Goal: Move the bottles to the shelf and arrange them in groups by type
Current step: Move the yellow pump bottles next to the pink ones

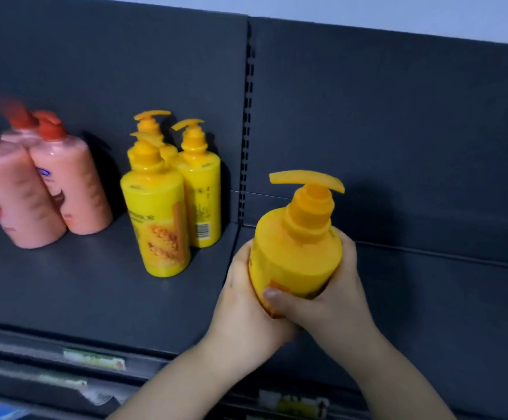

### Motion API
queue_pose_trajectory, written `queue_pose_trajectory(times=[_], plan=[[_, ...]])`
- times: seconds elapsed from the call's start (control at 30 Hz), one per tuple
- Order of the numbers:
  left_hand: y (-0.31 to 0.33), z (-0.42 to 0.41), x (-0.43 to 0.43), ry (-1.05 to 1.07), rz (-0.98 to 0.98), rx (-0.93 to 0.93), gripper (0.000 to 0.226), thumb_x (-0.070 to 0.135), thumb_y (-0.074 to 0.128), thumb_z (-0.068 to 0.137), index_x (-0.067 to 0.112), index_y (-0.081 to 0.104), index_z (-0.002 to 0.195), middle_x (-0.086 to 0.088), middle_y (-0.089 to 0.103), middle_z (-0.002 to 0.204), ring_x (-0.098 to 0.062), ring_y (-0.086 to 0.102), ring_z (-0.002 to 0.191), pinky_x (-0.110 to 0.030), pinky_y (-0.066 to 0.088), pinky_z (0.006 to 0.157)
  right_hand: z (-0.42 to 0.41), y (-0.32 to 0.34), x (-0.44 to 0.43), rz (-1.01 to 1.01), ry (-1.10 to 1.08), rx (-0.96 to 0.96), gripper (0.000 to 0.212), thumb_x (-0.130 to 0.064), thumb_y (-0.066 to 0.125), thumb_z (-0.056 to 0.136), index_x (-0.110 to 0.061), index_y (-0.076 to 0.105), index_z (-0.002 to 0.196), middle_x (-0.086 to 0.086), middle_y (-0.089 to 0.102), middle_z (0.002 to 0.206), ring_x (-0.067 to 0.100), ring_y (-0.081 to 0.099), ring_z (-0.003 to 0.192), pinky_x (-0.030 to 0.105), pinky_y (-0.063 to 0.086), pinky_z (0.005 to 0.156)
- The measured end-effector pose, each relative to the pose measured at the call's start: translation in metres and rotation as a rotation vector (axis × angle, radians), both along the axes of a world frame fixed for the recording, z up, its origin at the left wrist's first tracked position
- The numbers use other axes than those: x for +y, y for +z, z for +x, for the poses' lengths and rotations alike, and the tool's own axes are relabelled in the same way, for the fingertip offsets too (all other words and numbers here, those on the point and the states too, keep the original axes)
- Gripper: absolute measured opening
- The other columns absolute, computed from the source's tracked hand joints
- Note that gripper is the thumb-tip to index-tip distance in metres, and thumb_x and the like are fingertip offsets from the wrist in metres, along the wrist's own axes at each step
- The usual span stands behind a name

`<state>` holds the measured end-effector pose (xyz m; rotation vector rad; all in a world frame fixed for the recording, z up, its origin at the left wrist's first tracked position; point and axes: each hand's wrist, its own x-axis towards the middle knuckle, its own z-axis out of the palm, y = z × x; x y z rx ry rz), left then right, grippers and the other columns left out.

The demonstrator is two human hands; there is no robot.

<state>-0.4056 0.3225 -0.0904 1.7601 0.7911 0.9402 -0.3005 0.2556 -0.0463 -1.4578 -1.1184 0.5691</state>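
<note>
Yellow pump bottle [295, 250] is upright between both hands, over the shelf [80, 292] near the seam where two shelf sections meet. We see the left hand [246, 301] wrapped round its left side and the right hand [334, 298] round its right side. Both grips are clamped on the bottle. The hands hide its base, so we cannot tell if it touches the shelf. Its orange pump head lies crosswise.

Just left of it, three yellow bottles [158, 225] of the same kind stand close together on the shelf, one in front, two behind. Further left, apart from them, we see three pink bottles [77, 183] with red pumps, blurred, also bunched together.

Behind everything is the dark back panel [398, 131], with a slotted upright [248, 116] at the seam. Price tags [95, 359] show on the lower shelf edges, too blurred to read.
</note>
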Motion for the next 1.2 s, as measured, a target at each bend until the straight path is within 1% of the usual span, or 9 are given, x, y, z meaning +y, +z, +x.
queue_pose_trajectory(times=[0.23,0.47,0.6,0.73,0.83,0.9,0.97,1.1,1.2], plan=[[-0.017,-0.098,0.061,0.051,0.04,0.095,0.097,0.032,0.077,0.048,0.035,0.032,0.134,0.008,0.051,0.129,-0.009,0.053,0.117,-0.033,0.05,0.093,-0.102,-0.015,0.057,-0.018,-0.031,0.039,0.089,-0.035,0.085,0.045,-0.054,0.03,0.113,-0.048,0.042,0.1,-0.019,0.047,0.1,0.004,0.044,0.074],[-0.023,-0.146,0.098,0.085,-0.056,0.08,0.107,0.046,0.082,0.039,0.046,0.026,0.13,0.009,0.047,0.13,-0.01,0.051,0.118,-0.041,0.049,0.093,-0.148,-0.021,0.097,-0.093,-0.001,0.034,0.092,-0.038,0.085,0.046,-0.055,0.029,0.116,-0.029,0.044,0.119,-0.019,0.045,0.104,0.007,0.044,0.081],[-0.027,-0.155,0.115,0.06,-0.105,0.062,0.095,0.027,0.083,0.043,0.068,0.024,0.105,0.008,0.048,0.12,-0.008,0.056,0.106,-0.035,0.056,0.077,-0.159,-0.02,0.116,-0.15,0.008,-0.012,0.091,-0.043,0.083,0.049,-0.058,0.024,0.117,-0.027,0.041,0.124,-0.009,0.043,0.114,0.021,0.043,0.093],[-0.026,-0.163,0.136,0.035,-0.038,0.161,0.083,0.035,0.078,0.044,0.048,0.033,0.112,0.008,0.045,0.112,-0.013,0.053,0.107,-0.039,0.055,0.079,-0.162,-0.025,0.127,-0.176,-0.092,-0.142,0.104,-0.063,0.072,0.047,-0.047,0.015,0.132,-0.024,0.026,0.127,0.003,0.035,0.123,0.036,0.039,0.104],[-0.012,-0.163,0.137,0.017,0.087,0.388,0.084,0.061,0.052,0.05,0.027,0.03,0.124,0.012,0.037,0.108,-0.014,0.049,0.109,-0.023,0.042,0.084,-0.159,-0.027,0.128,-0.2,-0.121,-0.222,0.109,-0.071,0.064,0.049,-0.041,0.009,0.138,-0.027,0.021,0.123,0.003,0.03,0.124,0.036,0.036,0.106],[-0.007,-0.162,0.133,0.031,0.252,0.535,0.092,0.066,0.03,0.052,0.011,0.032,0.125,0.006,0.034,0.106,-0.018,0.052,0.105,-0.018,0.034,0.076,-0.153,-0.027,0.127,-0.224,-0.116,-0.249,0.108,-0.073,0.063,0.049,-0.04,0.009,0.138,-0.023,0.023,0.125,0.003,0.03,0.124,0.036,0.036,0.106],[-0.009,-0.159,0.134,0.056,0.435,0.542,0.079,0.061,0.036,0.066,0.002,0.042,0.117,-0.003,0.045,0.101,-0.023,0.061,0.089,-0.02,0.039,0.066,-0.149,-0.026,0.126,-0.237,-0.112,-0.251,0.106,-0.073,0.063,0.049,-0.04,0.011,0.136,-0.022,0.025,0.126,0.003,0.032,0.123,0.035,0.038,0.105],[-0.003,-0.161,0.136,-0.054,0.413,0.689,0.067,0.053,0.041,0.089,0.009,0.016,0.133,-0.003,0.03,0.123,-0.014,0.045,0.112,-0.016,0.034,0.082,-0.145,-0.026,0.129,-0.248,-0.139,-0.262,0.109,-0.073,0.064,0.049,-0.039,0.011,0.138,-0.018,0.026,0.13,0.005,0.034,0.123,0.035,0.04,0.104],[0.001,-0.159,0.138,-0.066,0.465,0.723,0.068,0.054,0.039,0.09,0.007,0.016,0.134,-0.004,0.031,0.124,-0.015,0.045,0.11,-0.017,0.036,0.082,-0.141,-0.026,0.132,-0.247,-0.154,-0.252,0.111,-0.073,0.066,0.049,-0.038,0.011,0.139,-0.015,0.027,0.133,0.007,0.033,0.124,0.035,0.039,0.104]])
